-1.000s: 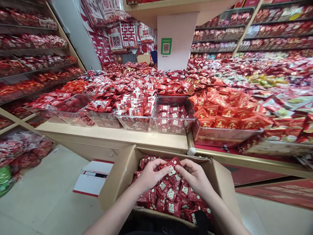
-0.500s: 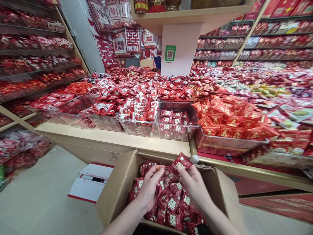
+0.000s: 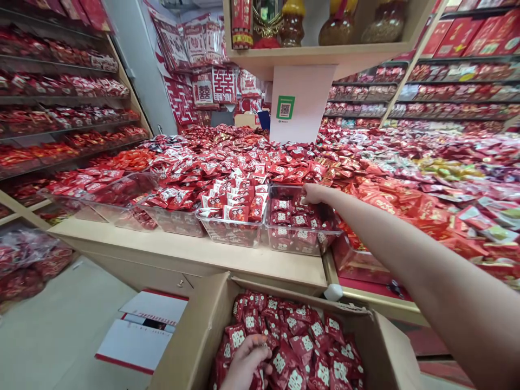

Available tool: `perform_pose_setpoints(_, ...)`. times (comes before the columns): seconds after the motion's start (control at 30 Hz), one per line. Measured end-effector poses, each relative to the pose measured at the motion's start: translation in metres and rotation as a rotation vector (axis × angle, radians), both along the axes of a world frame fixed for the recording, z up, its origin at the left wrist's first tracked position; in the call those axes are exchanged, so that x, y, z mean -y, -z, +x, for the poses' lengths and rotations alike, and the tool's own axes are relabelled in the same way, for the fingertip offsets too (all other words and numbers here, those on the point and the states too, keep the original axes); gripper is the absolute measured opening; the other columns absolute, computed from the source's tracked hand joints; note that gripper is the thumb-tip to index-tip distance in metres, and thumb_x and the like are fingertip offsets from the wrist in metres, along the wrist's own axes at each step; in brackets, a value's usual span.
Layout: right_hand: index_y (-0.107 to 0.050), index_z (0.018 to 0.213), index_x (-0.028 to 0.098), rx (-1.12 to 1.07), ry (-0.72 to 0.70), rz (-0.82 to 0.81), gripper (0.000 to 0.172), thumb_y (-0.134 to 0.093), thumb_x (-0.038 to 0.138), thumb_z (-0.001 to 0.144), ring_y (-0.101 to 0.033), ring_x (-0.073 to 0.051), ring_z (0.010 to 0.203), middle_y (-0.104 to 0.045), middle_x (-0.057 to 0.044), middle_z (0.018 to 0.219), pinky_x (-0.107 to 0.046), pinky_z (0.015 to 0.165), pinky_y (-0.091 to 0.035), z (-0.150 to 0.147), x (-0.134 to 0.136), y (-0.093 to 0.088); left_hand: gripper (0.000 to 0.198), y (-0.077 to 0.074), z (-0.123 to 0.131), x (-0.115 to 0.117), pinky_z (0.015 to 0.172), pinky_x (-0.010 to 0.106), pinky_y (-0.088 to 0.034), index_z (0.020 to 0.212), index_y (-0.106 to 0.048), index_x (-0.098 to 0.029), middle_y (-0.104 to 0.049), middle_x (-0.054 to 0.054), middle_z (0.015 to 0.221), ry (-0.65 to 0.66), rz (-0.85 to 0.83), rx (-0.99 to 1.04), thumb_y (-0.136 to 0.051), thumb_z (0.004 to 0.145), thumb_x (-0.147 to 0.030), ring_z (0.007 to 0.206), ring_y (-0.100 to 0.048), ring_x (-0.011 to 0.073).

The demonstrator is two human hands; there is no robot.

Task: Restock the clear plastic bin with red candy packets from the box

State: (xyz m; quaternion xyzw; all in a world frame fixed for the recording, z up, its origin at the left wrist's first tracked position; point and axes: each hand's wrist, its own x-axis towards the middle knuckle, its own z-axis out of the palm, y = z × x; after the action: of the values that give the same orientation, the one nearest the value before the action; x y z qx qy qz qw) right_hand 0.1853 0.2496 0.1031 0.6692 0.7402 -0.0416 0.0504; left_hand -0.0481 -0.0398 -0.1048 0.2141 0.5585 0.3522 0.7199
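From carton (image 3: 195, 330), right hand (image 3: 314, 194) is now reaching the twelve-o'clock bin (image 3: 303, 229), so work is spanning both; left hand (image 3: 248, 358) is touching carton's red packets (image 3: 303, 346) at eight o'clock. I cannot tell what each grip is holding.

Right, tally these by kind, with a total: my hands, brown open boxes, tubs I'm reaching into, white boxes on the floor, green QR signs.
Hands: 2 (left hand, right hand)
Brown box: 1
Tub: 1
White box: 1
QR sign: 1
Total: 6
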Motion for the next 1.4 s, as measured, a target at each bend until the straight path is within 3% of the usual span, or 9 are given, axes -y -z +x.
perform_pose_setpoints(0.23,-0.057,0.102,0.012,0.114,0.075,0.095,0.033,-0.054,0.02,0.07,-0.052,-0.029,0.096,-0.057,-0.018,0.103,-0.041,0.075,-0.04,-0.007,-0.017,0.027,0.027,0.019,0.0,-0.006,0.045,0.02,-0.031,0.068,-0.054,-0.018,-0.056,-0.005,0.055,0.092,0.078,0.01,-0.066,0.051,-0.036,0.043,-0.051,0.009)
perform_pose_setpoints(0.33,-0.061,0.094,0.013,0.169,0.023,0.159,0.025,-0.05,0.02,0.074,-0.052,-0.028,0.095,-0.059,-0.017,0.098,-0.039,0.075,-0.04,-0.005,-0.017,0.029,0.026,0.014,0.003,-0.007,0.046,0.021,-0.031,0.066,-0.053,-0.018,-0.055,-0.005,0.055,0.14,0.08,0.025,-0.066,0.051,-0.035,0.043,-0.05,0.009)
perform_pose_setpoints(0.5,-0.063,0.092,0.014,0.291,-0.17,-0.047,0.031,-0.063,0.02,0.062,-0.056,-0.022,0.086,-0.063,-0.009,0.089,-0.027,0.077,-0.04,-0.003,-0.021,0.033,0.021,-0.003,0.005,-0.009,0.047,0.021,-0.033,0.067,-0.053,-0.017,-0.057,-0.004,0.058,0.2,0.057,0.053,-0.064,0.055,-0.031,0.048,-0.051,0.0103)
perform_pose_setpoints(0.7,-0.061,0.094,0.014,0.31,-0.188,-0.021,0.033,-0.061,0.028,0.064,-0.056,-0.021,0.082,-0.062,-0.01,0.089,-0.027,0.069,-0.041,-0.001,-0.019,0.006,0.018,-0.004,0.0,-0.007,0.049,0.02,-0.033,0.075,-0.059,-0.017,-0.056,-0.004,0.061,0.042,0.05,0.105,-0.062,0.059,-0.023,0.051,-0.05,0.0085)
perform_pose_setpoints(0.87,-0.06,0.092,0.015,-0.137,-0.267,0.267,0.027,-0.046,0.032,0.077,-0.056,-0.018,0.079,-0.062,-0.008,0.087,-0.027,0.07,-0.04,-0.021,0.081,-0.018,0.034,-0.024,0.001,-0.015,0.061,0.021,-0.04,0.085,-0.06,-0.02,-0.056,-0.004,0.069,-0.195,-0.025,0.314,-0.058,0.053,-0.008,0.061,-0.052,0.0086)
perform_pose_setpoints(1.07,-0.057,0.098,0.017,-0.817,-0.343,-0.174,0.038,-0.061,0.035,0.064,-0.057,-0.016,0.071,-0.062,-0.004,0.082,-0.024,0.061,-0.044,-0.058,0.243,0.06,0.026,-0.089,0.031,-0.024,0.081,0.029,-0.04,0.095,-0.057,-0.023,-0.058,0.002,0.095,-0.056,0.24,0.289,-0.061,0.069,-0.029,0.095,-0.052,0.0183)
perform_pose_setpoints(1.2,-0.048,0.11,0.019,-1.181,-0.201,-0.077,0.038,-0.05,0.016,0.072,-0.055,-0.015,0.092,-0.057,-0.006,0.104,-0.026,0.078,-0.043,-0.055,0.27,0.095,0.041,-0.113,0.049,-0.028,0.09,0.028,-0.035,0.104,-0.053,-0.024,-0.056,0.002,0.11,0.052,0.448,0.13,-0.066,0.065,-0.023,0.106,-0.047,0.0174)
perform_pose_setpoints(1.3,-0.046,0.107,0.019,-1.418,-0.107,-0.101,0.033,-0.05,0.019,0.074,-0.054,-0.015,0.094,-0.057,-0.006,0.103,-0.029,0.082,-0.043,-0.044,0.272,0.092,0.04,-0.12,0.055,-0.035,0.085,0.028,-0.039,0.101,-0.056,-0.018,-0.061,0.005,0.101,0.13,0.479,0.148,-0.068,0.063,-0.018,0.095,-0.053,0.016)
perform_pose_setpoints(1.4,-0.045,0.1,0.021,-1.628,-0.007,-0.204,0.029,-0.055,0.025,0.073,-0.057,-0.014,0.084,-0.059,-0.003,0.09,-0.029,0.073,-0.047,-0.038,0.276,0.081,0.023,-0.125,0.059,-0.042,0.072,0.023,-0.044,0.081,-0.062,-0.014,-0.065,0.001,0.076,0.015,0.457,0.193,-0.07,0.059,-0.017,0.072,-0.058,0.0107)
